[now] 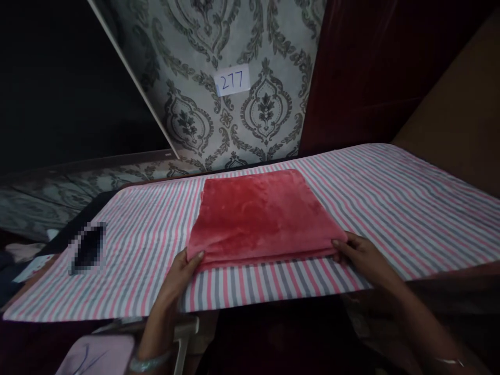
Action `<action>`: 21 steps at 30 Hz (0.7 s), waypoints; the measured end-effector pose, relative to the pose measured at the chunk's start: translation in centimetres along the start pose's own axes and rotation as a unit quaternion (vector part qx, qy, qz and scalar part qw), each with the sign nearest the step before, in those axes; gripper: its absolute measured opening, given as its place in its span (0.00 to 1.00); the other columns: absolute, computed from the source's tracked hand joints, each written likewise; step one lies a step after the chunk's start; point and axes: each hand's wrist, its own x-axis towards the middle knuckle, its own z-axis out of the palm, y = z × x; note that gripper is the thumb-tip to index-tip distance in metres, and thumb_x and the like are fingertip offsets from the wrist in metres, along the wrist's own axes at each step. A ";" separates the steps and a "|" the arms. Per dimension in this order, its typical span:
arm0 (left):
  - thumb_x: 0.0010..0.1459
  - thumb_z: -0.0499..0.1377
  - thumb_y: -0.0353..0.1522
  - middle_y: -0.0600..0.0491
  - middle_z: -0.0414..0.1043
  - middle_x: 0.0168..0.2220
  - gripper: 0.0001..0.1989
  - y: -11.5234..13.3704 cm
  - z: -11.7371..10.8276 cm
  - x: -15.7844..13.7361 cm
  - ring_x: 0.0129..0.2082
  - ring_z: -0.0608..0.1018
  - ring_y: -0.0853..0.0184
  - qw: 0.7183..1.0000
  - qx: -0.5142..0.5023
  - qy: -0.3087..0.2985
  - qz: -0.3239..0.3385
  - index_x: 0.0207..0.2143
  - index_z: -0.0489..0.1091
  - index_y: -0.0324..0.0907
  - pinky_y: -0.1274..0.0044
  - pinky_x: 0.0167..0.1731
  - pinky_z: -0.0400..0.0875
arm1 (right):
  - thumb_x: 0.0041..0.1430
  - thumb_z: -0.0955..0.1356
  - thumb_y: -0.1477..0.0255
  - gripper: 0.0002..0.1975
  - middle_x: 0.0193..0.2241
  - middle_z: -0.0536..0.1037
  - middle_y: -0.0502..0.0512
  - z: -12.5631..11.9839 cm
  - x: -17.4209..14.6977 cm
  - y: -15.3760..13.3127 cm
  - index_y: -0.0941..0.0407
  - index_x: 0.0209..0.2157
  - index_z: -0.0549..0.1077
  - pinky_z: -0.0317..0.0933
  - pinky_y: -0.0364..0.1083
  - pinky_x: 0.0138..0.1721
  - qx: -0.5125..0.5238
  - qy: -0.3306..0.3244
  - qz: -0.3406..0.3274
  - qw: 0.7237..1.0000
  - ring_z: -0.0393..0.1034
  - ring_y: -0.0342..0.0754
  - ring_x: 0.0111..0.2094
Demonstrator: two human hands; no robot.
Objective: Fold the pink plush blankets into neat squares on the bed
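Note:
A red plush cloth (253, 213), folded into a flat layered rectangle, lies on a striped tablecloth (156, 224). My left hand (182, 271) pinches its near left corner, thumb on top and fingers beneath. At the near right corner, my right hand (357, 252) grips the cloth the same way. Layered folds show along the near edge between both hands. The fingers under the cloth are partly hidden.
A dark pixelated object (89, 250) rests on the tablecloth at the left. Behind the table are a dark screen (74, 78), patterned wallpaper (265, 104) and a paper marked 277 (233, 79). A pink seat (97, 354) stands below the table's front edge.

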 end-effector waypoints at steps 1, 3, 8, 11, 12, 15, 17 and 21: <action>0.49 0.66 0.54 0.43 0.81 0.46 0.30 0.1 -0.3 0.0 0.49 0.80 0.49 1.000 0.003 -0.018 0.000 0.44 0.78 0.40 0.60 0.55 0.71 | 0.42 0.74 0.42 0.28 0.15 0.72 0.50 -0.1 0.0 0.2 0.53 0.22 0.70 0.61 0.44 0.21 0.001 -0.008 -0.001 1.000 0.63 0.43 0.17; 0.48 0.67 0.54 0.45 0.82 0.45 0.28 0.4 -1.3 -0.1 0.47 0.81 0.49 0.999 0.005 -0.049 -0.009 0.42 0.79 0.42 0.60 0.54 0.72 | 0.45 0.73 0.43 0.27 0.15 0.72 0.49 -0.7 0.1 0.5 0.54 0.23 0.71 0.62 0.45 0.22 -0.005 -0.041 -0.007 0.999 0.64 0.44 0.17; 0.51 0.65 0.54 0.46 0.80 0.51 0.30 2.4 -4.4 0.4 0.53 0.78 0.46 0.998 0.053 0.031 0.019 0.49 0.77 0.45 0.54 0.57 0.69 | 0.51 0.72 0.46 0.30 0.34 0.83 0.59 -4.6 1.2 -0.2 0.53 0.47 0.78 0.73 0.54 0.34 -0.063 0.010 -0.081 0.995 0.78 0.56 0.33; 0.58 0.60 0.53 0.48 0.70 0.63 0.30 5.6 -2.9 2.9 0.64 0.69 0.48 0.973 0.127 0.130 0.144 0.57 0.72 0.47 0.56 0.63 0.62 | 0.61 0.68 0.52 0.27 0.51 0.79 0.61 -4.5 3.9 -4.0 0.48 0.59 0.72 0.69 0.59 0.52 -0.134 0.118 -0.182 0.967 0.75 0.60 0.52; 0.60 0.57 0.51 0.48 0.68 0.64 0.30 7.0 -1.5 4.2 0.66 0.66 0.49 0.966 0.154 0.100 0.183 0.59 0.71 0.45 0.57 0.66 0.59 | 0.64 0.66 0.54 0.27 0.56 0.77 0.60 -3.4 5.2 -5.9 0.49 0.61 0.71 0.66 0.59 0.57 -0.159 0.117 -0.217 0.956 0.72 0.59 0.55; 0.63 0.55 0.41 0.43 0.67 0.65 0.27 11.9 4.8 9.0 0.68 0.63 0.52 0.933 0.252 -0.003 0.259 0.61 0.68 0.38 0.62 0.69 0.53 | 0.68 0.61 0.64 0.27 0.64 0.68 0.60 2.0 10.1 -11.7 0.57 0.65 0.66 0.56 0.57 0.64 -0.291 0.047 -0.280 0.914 0.62 0.58 0.65; 0.64 0.53 0.34 0.38 0.62 0.67 0.27 14.7 9.1 12.3 0.69 0.61 0.53 0.902 0.350 -0.009 0.254 0.63 0.65 0.32 0.64 0.69 0.53 | 0.69 0.58 0.69 0.26 0.65 0.66 0.63 6.0 13.3 -14.5 0.62 0.65 0.64 0.53 0.54 0.65 -0.391 0.015 -0.263 0.882 0.58 0.57 0.66; 0.67 0.51 0.36 0.32 0.56 0.69 0.28 15.5 14.2 16.4 0.70 0.58 0.48 0.839 0.509 0.030 0.188 0.65 0.62 0.29 0.59 0.67 0.53 | 0.72 0.56 0.71 0.23 0.64 0.67 0.68 11.0 16.9 -15.0 0.62 0.62 0.68 0.52 0.60 0.63 -0.492 0.039 -0.191 0.849 0.55 0.61 0.66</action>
